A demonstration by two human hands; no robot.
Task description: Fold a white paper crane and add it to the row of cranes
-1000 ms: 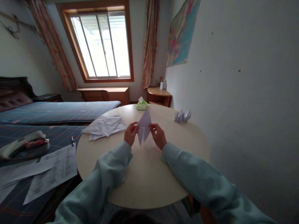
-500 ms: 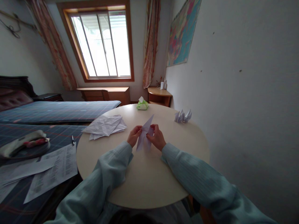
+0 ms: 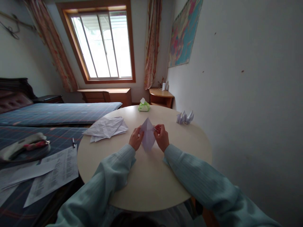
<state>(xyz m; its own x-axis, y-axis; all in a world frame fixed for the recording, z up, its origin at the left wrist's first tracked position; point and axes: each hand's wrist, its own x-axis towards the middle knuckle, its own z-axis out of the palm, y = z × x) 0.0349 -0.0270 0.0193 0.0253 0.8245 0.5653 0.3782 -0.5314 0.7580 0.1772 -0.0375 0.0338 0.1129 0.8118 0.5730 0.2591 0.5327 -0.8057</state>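
Note:
A folded sheet of white paper (image 3: pixel 148 137), diamond-shaped with a pointed top, is held upright over the round table (image 3: pixel 151 183). My left hand (image 3: pixel 136 138) pinches its left edge, and my right hand (image 3: pixel 162 137) grips the right edge near the side corner. Some of my fingertips are hidden behind the paper. To the left lies a stack of creased paper sheets (image 3: pixel 109 127). Several small folded paper figures (image 3: pixel 185 118) stand in a row toward the right edge of the table.
At the table's far edge sits a green tissue pack (image 3: pixel 144 105). A bed (image 3: pixel 59 112) adjoins the table on the left, with printed sheets (image 3: pixel 54 173), a pen (image 3: pixel 73 142) and a white bag-like item (image 3: pixel 23 146) nearby. The wall (image 3: pixel 251 126) rises on the right.
The paper has turned from a slanted, split-legged shape to a symmetrical diamond facing me. My hands have moved slightly apart to its two side edges.

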